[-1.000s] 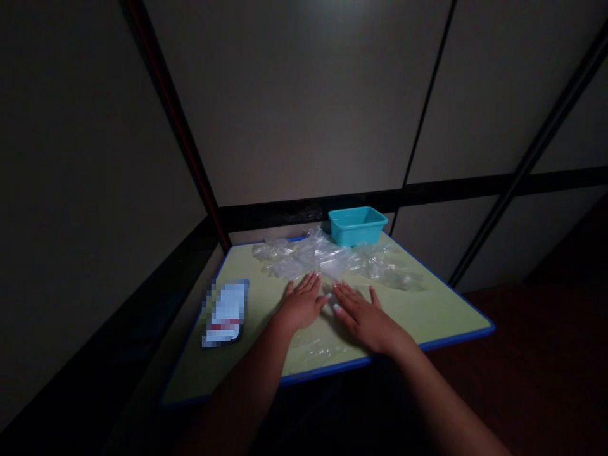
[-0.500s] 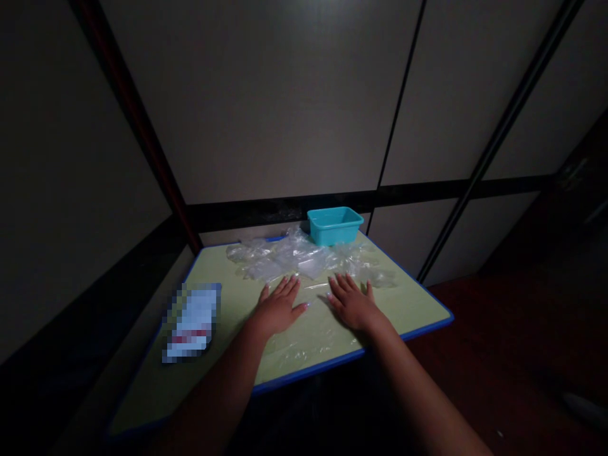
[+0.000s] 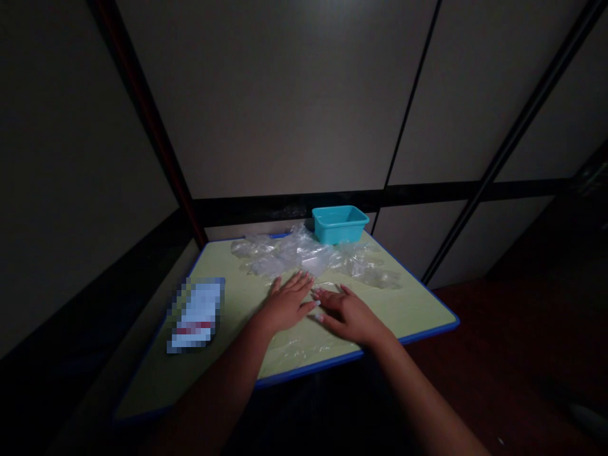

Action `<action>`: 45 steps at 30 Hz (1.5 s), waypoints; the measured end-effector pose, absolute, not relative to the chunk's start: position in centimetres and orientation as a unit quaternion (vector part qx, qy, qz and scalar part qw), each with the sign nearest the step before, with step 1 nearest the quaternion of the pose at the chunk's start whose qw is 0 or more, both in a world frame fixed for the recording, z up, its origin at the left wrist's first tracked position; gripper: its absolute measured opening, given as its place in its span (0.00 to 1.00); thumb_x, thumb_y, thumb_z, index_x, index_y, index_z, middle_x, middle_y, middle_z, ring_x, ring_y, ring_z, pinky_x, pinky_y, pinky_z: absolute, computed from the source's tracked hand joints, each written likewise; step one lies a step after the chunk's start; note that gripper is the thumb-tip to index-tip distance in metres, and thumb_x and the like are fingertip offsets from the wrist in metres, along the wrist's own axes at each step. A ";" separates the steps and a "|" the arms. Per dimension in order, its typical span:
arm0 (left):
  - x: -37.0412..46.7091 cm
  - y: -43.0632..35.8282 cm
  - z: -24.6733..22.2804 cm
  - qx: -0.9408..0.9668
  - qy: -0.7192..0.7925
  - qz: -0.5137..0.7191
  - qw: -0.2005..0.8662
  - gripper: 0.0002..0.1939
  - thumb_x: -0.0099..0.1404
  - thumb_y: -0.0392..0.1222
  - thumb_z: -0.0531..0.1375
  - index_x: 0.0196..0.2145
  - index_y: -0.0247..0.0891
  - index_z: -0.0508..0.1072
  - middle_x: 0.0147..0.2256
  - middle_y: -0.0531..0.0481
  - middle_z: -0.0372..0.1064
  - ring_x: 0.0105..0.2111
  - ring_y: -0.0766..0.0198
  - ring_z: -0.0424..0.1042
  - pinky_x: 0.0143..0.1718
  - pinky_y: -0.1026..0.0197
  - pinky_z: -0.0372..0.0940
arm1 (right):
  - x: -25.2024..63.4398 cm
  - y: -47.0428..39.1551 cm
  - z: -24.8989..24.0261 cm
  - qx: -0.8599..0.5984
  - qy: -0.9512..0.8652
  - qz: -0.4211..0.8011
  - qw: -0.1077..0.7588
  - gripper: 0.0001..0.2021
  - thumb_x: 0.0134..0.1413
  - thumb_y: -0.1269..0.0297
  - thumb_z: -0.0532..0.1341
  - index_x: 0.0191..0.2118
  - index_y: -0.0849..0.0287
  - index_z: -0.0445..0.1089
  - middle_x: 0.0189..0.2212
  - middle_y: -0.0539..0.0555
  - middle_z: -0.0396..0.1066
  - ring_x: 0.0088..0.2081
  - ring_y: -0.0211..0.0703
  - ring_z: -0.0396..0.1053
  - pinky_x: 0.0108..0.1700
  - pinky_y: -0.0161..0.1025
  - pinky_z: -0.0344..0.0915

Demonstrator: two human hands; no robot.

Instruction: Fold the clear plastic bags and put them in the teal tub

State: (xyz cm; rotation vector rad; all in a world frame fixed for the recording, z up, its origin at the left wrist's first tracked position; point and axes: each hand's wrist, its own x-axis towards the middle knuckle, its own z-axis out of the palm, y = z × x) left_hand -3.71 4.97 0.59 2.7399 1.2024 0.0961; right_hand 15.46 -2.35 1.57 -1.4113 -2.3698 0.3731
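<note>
Pixelation obscures the flat object (image 3: 197,315) at left. The left hand (image 3: 287,306) and right hand (image 3: 350,316) partly hide the clear film (image 3: 304,348); the lower edge cuts off the right forearm (image 3: 420,396). A pale object (image 3: 589,418), lower right, is indistinct.

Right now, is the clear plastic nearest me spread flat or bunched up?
Spread, slightly wrinkled: the clear plastic lies flat, with the table showing through between small glints.
</note>
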 end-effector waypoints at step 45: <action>-3.8 6.0 0.5 0.886 0.454 0.019 0.088 0.30 0.68 0.58 0.46 0.65 0.50 0.48 0.66 0.51 0.41 0.66 0.50 0.38 0.60 0.34 0.38 | 17.3 -3.1 0.4 -0.595 -0.797 0.064 0.078 0.34 0.59 0.40 0.46 0.67 0.49 0.44 0.67 0.54 0.40 0.67 0.54 0.36 0.63 0.65 0.35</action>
